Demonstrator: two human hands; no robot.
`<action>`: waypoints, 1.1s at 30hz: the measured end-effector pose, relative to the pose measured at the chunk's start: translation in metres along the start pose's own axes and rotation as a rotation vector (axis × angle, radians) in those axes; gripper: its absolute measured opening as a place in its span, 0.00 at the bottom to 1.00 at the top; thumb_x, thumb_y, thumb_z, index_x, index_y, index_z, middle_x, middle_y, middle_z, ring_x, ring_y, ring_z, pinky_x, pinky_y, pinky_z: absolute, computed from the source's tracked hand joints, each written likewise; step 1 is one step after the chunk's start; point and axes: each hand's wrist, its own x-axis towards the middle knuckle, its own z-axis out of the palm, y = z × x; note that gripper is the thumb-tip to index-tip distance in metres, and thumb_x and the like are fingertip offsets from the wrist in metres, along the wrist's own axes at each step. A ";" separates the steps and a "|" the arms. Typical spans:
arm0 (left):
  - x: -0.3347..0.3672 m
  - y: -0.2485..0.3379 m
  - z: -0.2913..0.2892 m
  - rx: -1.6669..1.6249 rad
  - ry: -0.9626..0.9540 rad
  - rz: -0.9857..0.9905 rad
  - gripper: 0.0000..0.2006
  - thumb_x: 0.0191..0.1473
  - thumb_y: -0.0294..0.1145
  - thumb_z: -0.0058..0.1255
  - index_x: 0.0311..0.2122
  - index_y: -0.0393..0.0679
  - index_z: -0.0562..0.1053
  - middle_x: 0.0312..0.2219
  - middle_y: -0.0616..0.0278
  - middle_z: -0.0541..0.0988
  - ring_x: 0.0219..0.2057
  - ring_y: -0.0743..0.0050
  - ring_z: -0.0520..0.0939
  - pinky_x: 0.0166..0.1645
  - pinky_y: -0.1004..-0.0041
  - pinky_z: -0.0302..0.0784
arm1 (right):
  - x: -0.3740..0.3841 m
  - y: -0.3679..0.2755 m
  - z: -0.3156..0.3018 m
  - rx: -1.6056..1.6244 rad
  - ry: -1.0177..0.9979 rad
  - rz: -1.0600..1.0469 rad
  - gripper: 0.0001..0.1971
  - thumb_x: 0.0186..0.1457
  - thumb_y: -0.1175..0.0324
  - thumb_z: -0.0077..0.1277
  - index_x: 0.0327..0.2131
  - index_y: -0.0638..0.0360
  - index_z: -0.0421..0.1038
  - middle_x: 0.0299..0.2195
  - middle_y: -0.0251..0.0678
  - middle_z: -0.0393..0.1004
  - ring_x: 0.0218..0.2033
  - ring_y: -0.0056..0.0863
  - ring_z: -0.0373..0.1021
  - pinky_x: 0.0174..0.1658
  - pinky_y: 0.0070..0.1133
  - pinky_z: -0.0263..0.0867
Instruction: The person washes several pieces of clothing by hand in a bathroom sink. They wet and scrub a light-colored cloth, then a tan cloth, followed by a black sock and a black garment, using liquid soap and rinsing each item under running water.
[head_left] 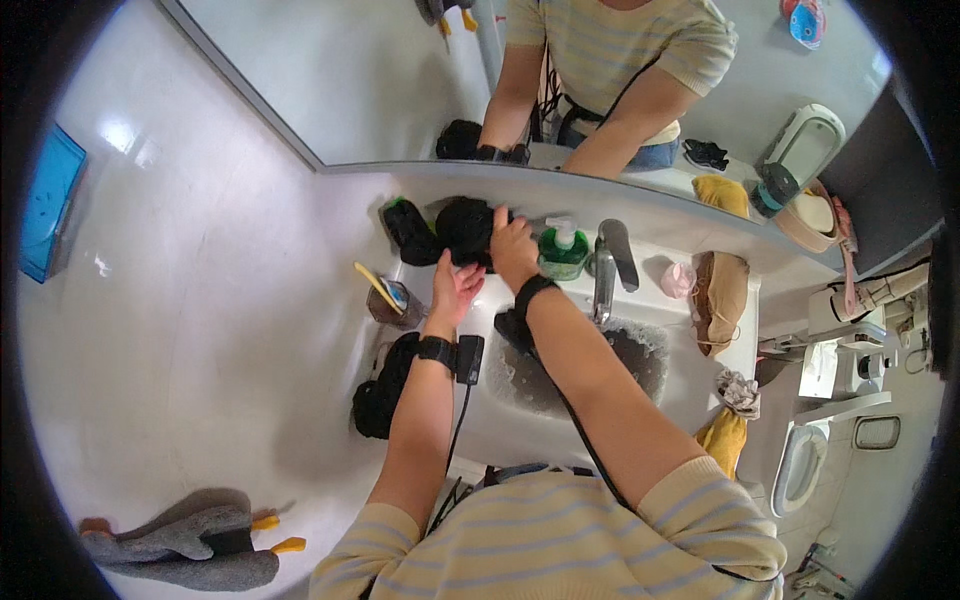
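At the back of the white sink counter, my right hand [514, 248] has its fingers curled at the right side of a dark, rounded cloth bundle [465, 228]. Just below that bundle my left hand [458, 288] is turned palm up, its fingers loosely apart and holding nothing. To the bundle's left lies another black bundle [410, 232] with a bit of green at its top. More black cloth [388, 385] sits beside my left forearm. A green pump soap bottle [563, 250] stands right of my right hand.
The basin [640, 365] holds cloudy, foamy water under a grey faucet [605, 275]. A cup [392, 302] with a yellow-handled toothbrush stands left. Brown [720, 300] and yellow [724, 440] cloth bundles lie right, near a pink item [678, 280]. A mirror [390, 90] rises behind; a toilet [800, 470] stands right.
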 end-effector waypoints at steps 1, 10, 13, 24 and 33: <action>-0.002 0.006 -0.007 0.074 -0.026 0.051 0.40 0.53 0.57 0.42 0.62 0.43 0.45 0.54 0.44 0.62 0.52 0.56 0.68 0.57 0.57 0.59 | 0.003 -0.002 -0.003 -0.004 -0.019 -0.049 0.40 0.46 0.60 0.57 0.57 0.60 0.44 0.42 0.53 0.63 0.41 0.46 0.68 0.36 0.26 0.72; -0.004 0.031 0.004 0.674 0.759 0.970 0.34 0.42 0.33 0.55 0.55 0.40 0.58 0.53 0.49 0.61 0.53 0.52 0.64 0.58 0.58 0.53 | 0.001 -0.006 -0.012 -0.120 0.029 -0.105 0.47 0.44 0.57 0.59 0.58 0.70 0.40 0.51 0.61 0.56 0.53 0.53 0.56 0.54 0.30 0.59; 0.010 0.039 0.012 0.745 0.460 0.980 0.31 0.43 0.30 0.52 0.56 0.44 0.59 0.48 0.53 0.68 0.51 0.53 0.64 0.58 0.62 0.52 | -0.002 0.002 -0.029 -0.112 -0.160 -0.169 0.47 0.46 0.58 0.55 0.61 0.67 0.36 0.56 0.62 0.50 0.55 0.56 0.54 0.56 0.30 0.57; 0.048 0.083 0.052 1.517 0.238 0.666 0.22 0.50 0.46 0.39 0.47 0.48 0.73 0.47 0.50 0.73 0.52 0.53 0.67 0.58 0.56 0.51 | -0.182 0.120 -0.058 0.533 -0.349 -0.271 0.15 0.50 0.68 0.47 0.43 0.56 0.67 0.34 0.44 0.73 0.37 0.47 0.70 0.40 0.34 0.67; 0.038 0.107 0.076 1.895 0.192 0.263 0.29 0.50 0.46 0.32 0.56 0.48 0.64 0.56 0.50 0.62 0.60 0.52 0.57 0.61 0.52 0.45 | -0.209 0.194 0.032 0.095 -0.613 -0.111 0.27 0.56 0.64 0.41 0.57 0.65 0.49 0.57 0.51 0.55 0.58 0.48 0.53 0.56 0.41 0.56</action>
